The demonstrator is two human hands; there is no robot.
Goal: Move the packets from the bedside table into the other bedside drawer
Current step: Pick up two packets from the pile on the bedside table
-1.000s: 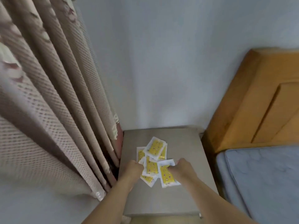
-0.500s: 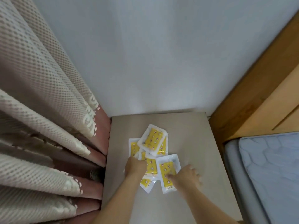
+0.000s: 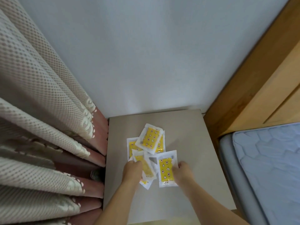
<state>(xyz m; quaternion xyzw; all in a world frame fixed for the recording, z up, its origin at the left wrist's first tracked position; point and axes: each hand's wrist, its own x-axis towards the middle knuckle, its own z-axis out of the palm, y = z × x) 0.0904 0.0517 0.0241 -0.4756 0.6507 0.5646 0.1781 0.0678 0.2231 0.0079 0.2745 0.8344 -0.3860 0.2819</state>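
Several white packets with yellow patterned fronts lie in a loose pile [image 3: 150, 140] on the grey bedside table [image 3: 191, 143]. My left hand [image 3: 132, 170] grips one packet [image 3: 145, 166] and has it tilted up off the pile. My right hand [image 3: 184, 172] pinches the right edge of another packet [image 3: 166, 169], which lies nearly flat at the front of the pile. One more packet's corner [image 3: 146, 184] pokes out under my left hand.
A heavy beige and pink curtain [image 3: 48, 127] hangs against the table's left side. A wooden headboard [image 3: 259, 88] and a blue quilted mattress [image 3: 269, 163] stand to the right. A white wall [image 3: 146, 54] is behind.
My left hand has lifted a packet out of the pile and tilted it. My right hand has shifted to the right edge of its packet. The camera has moved closer.
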